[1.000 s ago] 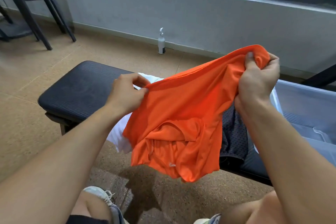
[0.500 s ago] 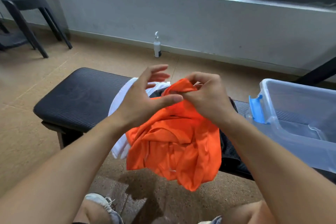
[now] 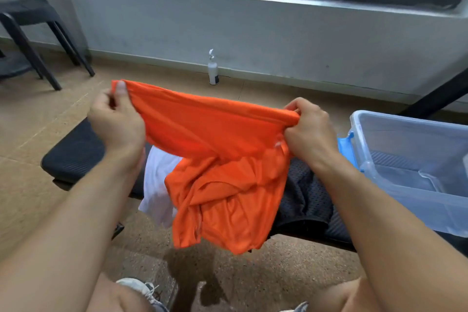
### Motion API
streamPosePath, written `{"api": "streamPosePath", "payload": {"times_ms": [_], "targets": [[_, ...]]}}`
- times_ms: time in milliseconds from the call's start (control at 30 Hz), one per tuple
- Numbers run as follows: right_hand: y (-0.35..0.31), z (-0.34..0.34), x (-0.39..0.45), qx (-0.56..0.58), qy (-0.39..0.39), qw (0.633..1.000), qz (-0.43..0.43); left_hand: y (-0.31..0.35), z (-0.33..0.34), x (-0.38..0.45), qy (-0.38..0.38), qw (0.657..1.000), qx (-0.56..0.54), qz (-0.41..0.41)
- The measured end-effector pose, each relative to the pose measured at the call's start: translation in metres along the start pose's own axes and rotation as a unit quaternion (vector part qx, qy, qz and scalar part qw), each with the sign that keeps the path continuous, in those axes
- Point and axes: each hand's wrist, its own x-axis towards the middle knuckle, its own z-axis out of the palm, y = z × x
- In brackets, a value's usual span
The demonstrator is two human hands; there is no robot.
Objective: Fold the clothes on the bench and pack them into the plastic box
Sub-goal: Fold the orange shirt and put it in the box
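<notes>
Fingers of the left hand (image 3: 116,124) and right hand (image 3: 310,132) curl round opposite ends of the thin, smooth orange garment (image 3: 220,159), stretching its top edge taut above the ribbed black bench (image 3: 73,157); its crumpled lower part hangs before the bench's front edge. White cloth (image 3: 158,185) and dark mesh fabric (image 3: 304,197) lie on the bench, and the clear plastic box (image 3: 415,172) sits at its right end.
</notes>
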Motion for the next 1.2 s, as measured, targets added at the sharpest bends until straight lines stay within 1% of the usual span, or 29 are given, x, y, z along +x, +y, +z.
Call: {"api": "streamPosePath", "payload": {"times_ms": [67,100,133,200,267,300,367,400,467,533,600,633,667,733,767,800,867,933,1000,1033,1067,1100,1133,1167,1200], "targets": [[0.002,-0.004,0.001,0.002,0.029,1.000,0.012,-0.001,-0.002,0.004,0.042,0.999,0.004,0.004],[0.003,-0.005,0.002,0.013,0.040,0.999,0.011,0.000,-0.002,0.002,0.040,0.999,0.001,0.007],[0.002,-0.005,0.001,0.042,0.041,0.998,0.009,0.003,-0.001,-0.003,0.015,1.000,0.002,0.013],[-0.004,-0.006,-0.002,0.146,0.008,0.989,-0.002,0.013,0.002,-0.021,-0.095,0.995,-0.003,0.039],[-0.015,-0.008,-0.010,0.255,-0.065,0.965,-0.009,0.026,0.005,-0.050,-0.223,0.971,-0.016,0.085],[-0.019,-0.008,-0.015,0.288,-0.107,0.952,-0.015,0.031,0.006,-0.066,-0.273,0.956,-0.022,0.105],[-0.025,-0.007,-0.022,0.309,-0.176,0.934,-0.033,0.038,0.007,-0.093,-0.341,0.933,-0.030,0.111],[-0.026,-0.006,-0.024,0.308,-0.193,0.931,-0.044,0.039,0.008,-0.102,-0.368,0.924,-0.030,0.100],[-0.025,-0.004,-0.027,0.307,-0.200,0.929,-0.053,0.040,0.009,-0.111,-0.418,0.905,-0.039,0.072],[-0.025,-0.004,-0.027,0.313,-0.201,0.927,-0.049,0.039,0.008,-0.112,-0.444,0.892,-0.044,0.067],[-0.026,-0.004,-0.028,0.323,-0.209,0.922,-0.048,0.036,0.008,-0.108,-0.434,0.895,-0.031,0.098],[-0.025,-0.003,-0.026,0.309,-0.198,0.929,-0.051,0.034,0.009,-0.105,-0.418,0.901,-0.021,0.115],[-0.023,-0.003,-0.024,0.266,-0.172,0.947,-0.059,0.031,0.011,-0.101,-0.397,0.908,-0.010,0.129],[-0.015,-0.002,-0.018,0.117,-0.097,0.986,-0.068,0.027,0.013,-0.091,-0.344,0.928,0.012,0.142],[-0.012,-0.004,-0.016,0.058,-0.057,0.995,-0.060,0.027,0.014,-0.085,-0.315,0.939,0.020,0.139],[-0.011,-0.006,-0.013,0.040,-0.026,0.998,-0.046,0.026,0.015,-0.078,-0.287,0.948,0.027,0.133],[-0.006,-0.009,-0.007,0.050,0.020,0.998,-0.021,0.026,0.015,-0.063,-0.232,0.965,0.051,0.114],[-0.004,-0.010,-0.003,0.050,0.038,0.998,-0.013,0.024,0.014,-0.050,-0.191,0.976,0.054,0.084],[-0.003,-0.008,0.000,0.089,0.037,0.995,-0.017,0.023,0.013,-0.043,-0.184,0.980,0.041,0.062],[-0.005,-0.008,0.001,0.138,0.043,0.989,-0.013,0.024,0.013,-0.042,-0.188,0.980,0.036,0.056],[-0.007,-0.009,0.002,0.211,0.050,0.976,0.001,0.024,0.013,-0.042,-0.192,0.980,0.028,0.048],[-0.010,-0.013,0.003,0.305,0.056,0.950,0.025,0.026,0.013,-0.042,-0.198,0.979,0.017,0.037],[-0.014,-0.017,0.004,0.399,0.048,0.914,0.057,0.027,0.013,-0.042,-0.207,0.978,0.007,0.023],[-0.017,-0.022,0.005,0.469,0.029,0.879,0.083,0.026,0.014,-0.042,-0.220,0.975,0.004,0.008],[-0.018,-0.025,0.006,0.497,0.004,0.862,0.098,0.024,0.014,-0.041,-0.238,0.971,0.013,-0.006]]}}
